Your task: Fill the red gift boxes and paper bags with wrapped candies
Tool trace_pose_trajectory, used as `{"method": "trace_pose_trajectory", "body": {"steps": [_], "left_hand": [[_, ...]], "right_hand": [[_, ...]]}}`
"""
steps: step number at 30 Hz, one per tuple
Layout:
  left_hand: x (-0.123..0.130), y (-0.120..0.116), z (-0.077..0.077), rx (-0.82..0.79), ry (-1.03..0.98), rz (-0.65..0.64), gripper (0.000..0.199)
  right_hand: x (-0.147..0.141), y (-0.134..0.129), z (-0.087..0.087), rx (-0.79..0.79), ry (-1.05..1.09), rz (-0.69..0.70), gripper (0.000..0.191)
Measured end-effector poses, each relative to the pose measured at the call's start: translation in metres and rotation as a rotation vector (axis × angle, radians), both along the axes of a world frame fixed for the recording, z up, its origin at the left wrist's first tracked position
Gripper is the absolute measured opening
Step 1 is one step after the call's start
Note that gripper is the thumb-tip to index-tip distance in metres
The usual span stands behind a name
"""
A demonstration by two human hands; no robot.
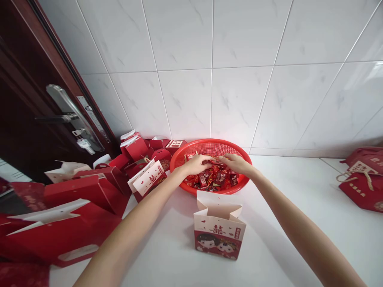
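Note:
A red plastic basket [211,144] holds a pile of small wrapped candies [214,177], mostly in red wrappers. Both of my hands reach into it from either side. On the left, my left hand [198,163] lies over the candies, its fingers stretched toward the middle and apart. My right hand [236,163] rests on the pile from the right, with fingers extended and their tips partly hidden among the wrappers. In front of the basket, an open paper gift box [218,227] stands upright, printed with two cartoon figures. Its inside looks bare where it shows.
Many red gift boxes [80,227] crowd the left side of the white table [167,247]. A tied red gift bag [363,179] sits at the far right. Behind is a tiled wall [185,99]; a dark door [26,99] with keys in its lock stands left.

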State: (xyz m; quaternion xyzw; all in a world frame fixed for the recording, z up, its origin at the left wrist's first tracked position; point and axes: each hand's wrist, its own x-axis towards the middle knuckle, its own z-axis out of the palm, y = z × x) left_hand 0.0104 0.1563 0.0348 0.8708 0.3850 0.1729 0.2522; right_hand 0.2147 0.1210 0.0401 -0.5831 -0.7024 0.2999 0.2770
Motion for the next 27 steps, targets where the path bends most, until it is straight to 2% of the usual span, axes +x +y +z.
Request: {"method": "trace_pose_trajectory", "body": {"steps": [3,5,8,12,16,22,27], "left_hand": [[0.0,0.0,-0.001,0.018,0.001,-0.015,0.04],[0.0,0.001,-0.001,0.028,0.069,0.018,0.044],[-0.002,0.002,0.0,0.001,0.269,0.092,0.042],[-0.003,0.003,0.001,-0.069,0.481,0.11,0.026],[-0.001,0.004,-0.002,-0.083,0.534,0.132,0.029],[0.0,0.007,-0.007,-0.083,0.618,0.164,0.033],[0.001,0.008,-0.007,-0.086,0.58,0.157,0.053]], "right_hand": [[-0.005,0.004,-0.002,-0.185,0.169,0.128,0.019],[-0.005,0.005,-0.005,-0.219,0.233,0.172,0.008],[-0.002,0.007,-0.011,-0.129,0.225,0.117,0.004],[-0.001,0.009,-0.017,0.026,0.118,-0.002,0.008],[-0.002,0.007,-0.017,0.093,0.038,-0.073,0.012],[-0.003,0.005,-0.016,0.115,-0.04,-0.086,0.013],[-0.004,0.004,-0.017,0.135,-0.056,-0.112,0.013]]}}
